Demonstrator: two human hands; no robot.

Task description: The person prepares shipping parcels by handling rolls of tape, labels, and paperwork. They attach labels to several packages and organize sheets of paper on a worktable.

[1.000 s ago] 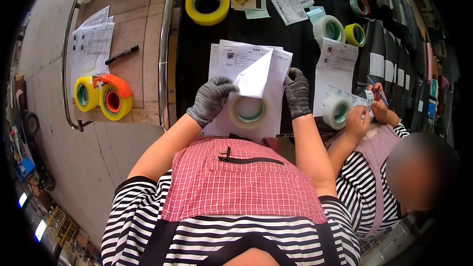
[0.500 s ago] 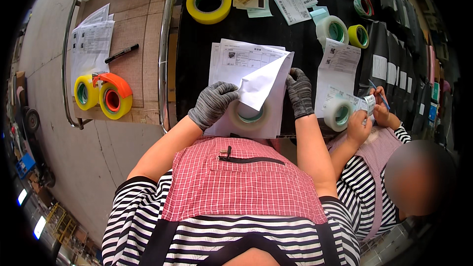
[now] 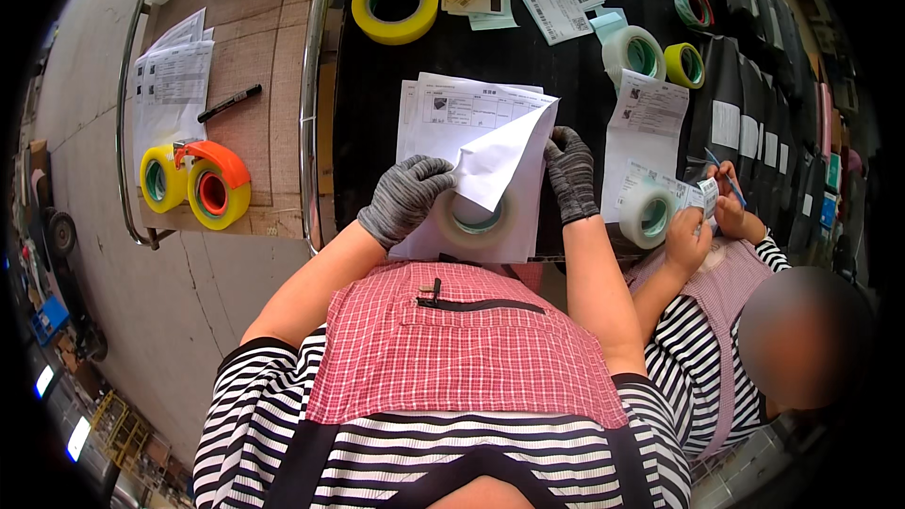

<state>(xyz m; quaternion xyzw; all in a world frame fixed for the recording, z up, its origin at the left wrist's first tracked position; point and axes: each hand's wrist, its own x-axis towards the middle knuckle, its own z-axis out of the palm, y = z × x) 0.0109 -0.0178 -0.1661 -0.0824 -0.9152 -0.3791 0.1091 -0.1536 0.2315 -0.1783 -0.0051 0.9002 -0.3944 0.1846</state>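
While folded, white sheet (image 3: pixel 495 165) between gloved left hand (image 3: pixel 405 198) and right hand (image 3: pixel 568 172).

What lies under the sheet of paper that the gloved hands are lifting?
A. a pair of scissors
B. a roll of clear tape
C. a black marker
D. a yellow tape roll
B: the left hand and right hand fold back the paper sheet, baring a clear tape roll.

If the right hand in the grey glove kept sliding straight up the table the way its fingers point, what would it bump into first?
Probably nothing for a while. The right hand points up the black table, between the paper stack and a printed sheet. Farther on lies a label slip, though depth is hard to judge.
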